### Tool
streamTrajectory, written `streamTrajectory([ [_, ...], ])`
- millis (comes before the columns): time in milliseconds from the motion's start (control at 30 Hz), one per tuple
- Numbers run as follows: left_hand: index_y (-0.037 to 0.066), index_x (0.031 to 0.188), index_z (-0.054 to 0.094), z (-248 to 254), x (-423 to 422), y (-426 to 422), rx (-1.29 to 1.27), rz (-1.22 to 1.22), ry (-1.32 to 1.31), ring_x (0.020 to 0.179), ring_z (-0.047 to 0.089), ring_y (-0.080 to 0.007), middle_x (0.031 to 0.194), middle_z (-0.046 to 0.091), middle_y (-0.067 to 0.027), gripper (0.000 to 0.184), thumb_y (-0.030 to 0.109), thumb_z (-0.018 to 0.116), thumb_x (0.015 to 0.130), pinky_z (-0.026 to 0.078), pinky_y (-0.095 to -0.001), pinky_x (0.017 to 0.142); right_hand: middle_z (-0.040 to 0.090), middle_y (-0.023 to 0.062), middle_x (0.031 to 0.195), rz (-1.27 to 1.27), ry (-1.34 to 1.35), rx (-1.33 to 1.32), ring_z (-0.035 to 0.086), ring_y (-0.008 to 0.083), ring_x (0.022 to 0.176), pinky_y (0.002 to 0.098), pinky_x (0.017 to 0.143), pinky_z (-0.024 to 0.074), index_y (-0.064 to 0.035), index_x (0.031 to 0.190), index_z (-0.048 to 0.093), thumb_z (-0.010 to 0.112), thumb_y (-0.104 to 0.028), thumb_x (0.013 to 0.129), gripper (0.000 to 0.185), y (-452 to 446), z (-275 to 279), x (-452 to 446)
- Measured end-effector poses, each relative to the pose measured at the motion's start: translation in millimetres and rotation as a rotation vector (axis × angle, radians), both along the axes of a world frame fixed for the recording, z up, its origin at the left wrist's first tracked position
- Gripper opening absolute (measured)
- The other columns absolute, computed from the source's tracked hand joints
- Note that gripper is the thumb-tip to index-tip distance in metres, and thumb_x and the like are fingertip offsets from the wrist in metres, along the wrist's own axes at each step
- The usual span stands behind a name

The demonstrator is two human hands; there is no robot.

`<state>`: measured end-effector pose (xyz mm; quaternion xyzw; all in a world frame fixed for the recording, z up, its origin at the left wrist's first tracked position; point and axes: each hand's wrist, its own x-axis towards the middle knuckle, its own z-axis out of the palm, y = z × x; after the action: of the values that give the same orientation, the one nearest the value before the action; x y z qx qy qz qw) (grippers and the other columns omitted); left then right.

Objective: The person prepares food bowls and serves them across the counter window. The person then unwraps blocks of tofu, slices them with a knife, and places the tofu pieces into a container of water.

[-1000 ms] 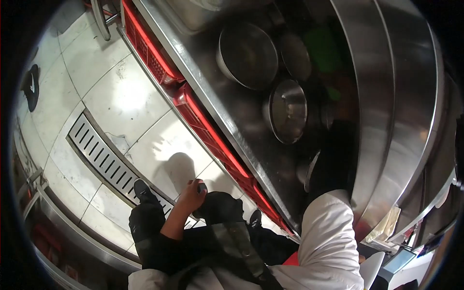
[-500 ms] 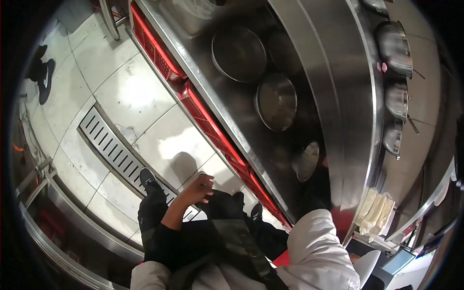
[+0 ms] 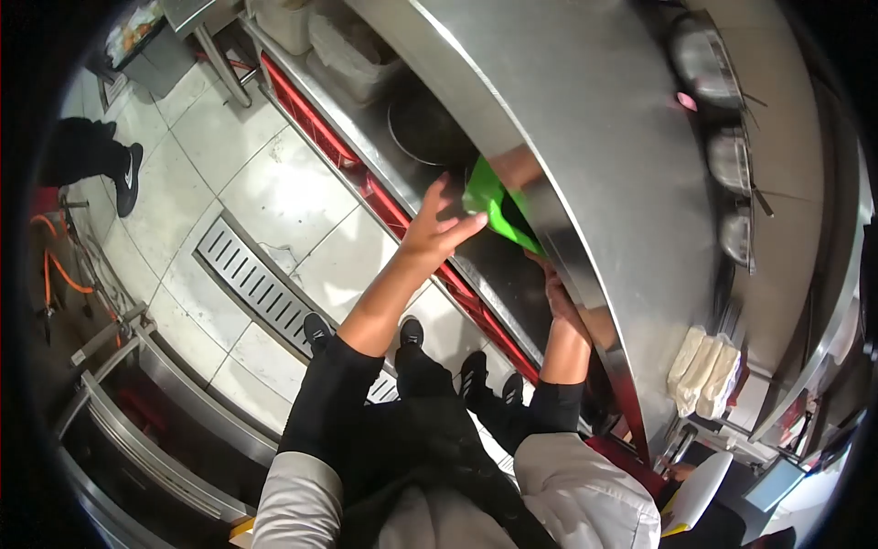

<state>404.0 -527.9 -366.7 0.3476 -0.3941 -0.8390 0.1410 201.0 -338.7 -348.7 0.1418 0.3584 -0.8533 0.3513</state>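
Observation:
A bright green container-like object point(image 3: 494, 203), slightly blurred, is tilted at the lower shelf, partly under the steel counter's edge. My right hand point(image 3: 556, 295) grips its near end, with some fingers hidden by the object and the counter. My left hand point(image 3: 436, 227) is open beside the other end, fingers spread and one fingertip close to the green side. Whether that fingertip touches it, I cannot tell. Behind the green object a round dark pan point(image 3: 422, 128) rests on the shelf.
The steel counter point(image 3: 604, 119) overhangs the shelf. Red crates point(image 3: 311, 110) line the space below. Metal pots point(image 3: 706, 64) and wrapped pale packets point(image 3: 702, 373) are at the right. A slotted floor drain point(image 3: 256, 279) lies left, and another person's shoe point(image 3: 128, 180) stands farther off.
Both hands have reached forward to the shelf; the right was out of clear sight before. The green object has come into view in my right hand. The view has shifted over the counter.

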Motion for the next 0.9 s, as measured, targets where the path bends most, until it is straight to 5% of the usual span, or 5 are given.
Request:
streamTrajectory([
  [67,0.017,0.149,0.01,1,7,11,0.061,0.004,0.119,0.123,0.045,-0.0258,0.148,0.026,-0.0157,0.086,0.031,0.062,0.083,0.045,-0.0462,0.089,0.061,0.0144,0.116,-0.141,-0.33,-0.09,0.06,0.0363,0.101,0.058,0.075,0.0542,-0.0068,0.118,0.057,0.049,-0.042,0.088,0.047,1,21,17],
  [167,0.024,0.149,0.01,2,22,13,0.252,-0.005,0.334,0.119,0.048,-0.0255,0.148,0.025,-0.0121,0.083,0.024,0.058,0.081,0.047,-0.0485,0.088,0.063,0.0163,0.103,-0.094,-0.237,0.048,0.063,0.0358,0.091,0.049,0.068,0.0592,-0.0045,0.112,0.055,0.047,-0.036,0.09,0.04,13,31,40],
  [333,0.015,0.149,0.011,51,57,36,0.247,-0.063,0.011,0.127,0.039,-0.0256,0.142,0.032,-0.0141,0.095,0.007,0.064,0.07,0.043,-0.0453,0.093,0.056,0.0136,0.089,0.149,-0.364,0.298,0.057,0.0222,0.064,0.0328,0.066,0.0593,0.0001,0.101,0.049,0.051,0.0,0.077,0.025,25,53,86],
  [533,0.011,0.149,0.01,22,140,75,0.142,0.014,-0.035,0.123,0.042,-0.0259,0.136,0.039,-0.0135,0.095,-0.004,0.054,0.066,0.04,-0.0351,0.096,0.054,0.0097,0.093,0.247,-0.419,0.198,0.054,0.0207,0.069,0.038,0.078,0.0566,-0.0003,0.105,0.049,0.054,0.001,0.077,0.029,63,56,164],
  [900,0.023,0.148,0.008,116,310,118,0.391,0.111,-0.07,0.12,0.047,-0.0313,0.133,0.04,-0.0138,0.098,-0.016,0.049,0.068,0.046,-0.0411,0.096,0.056,0.0127,0.112,0.648,-0.595,0.017,0.056,0.0254,0.1,0.0516,0.1,0.0423,-0.0014,0.116,0.047,0.054,-0.006,0.084,0.033,97,118,286],
])
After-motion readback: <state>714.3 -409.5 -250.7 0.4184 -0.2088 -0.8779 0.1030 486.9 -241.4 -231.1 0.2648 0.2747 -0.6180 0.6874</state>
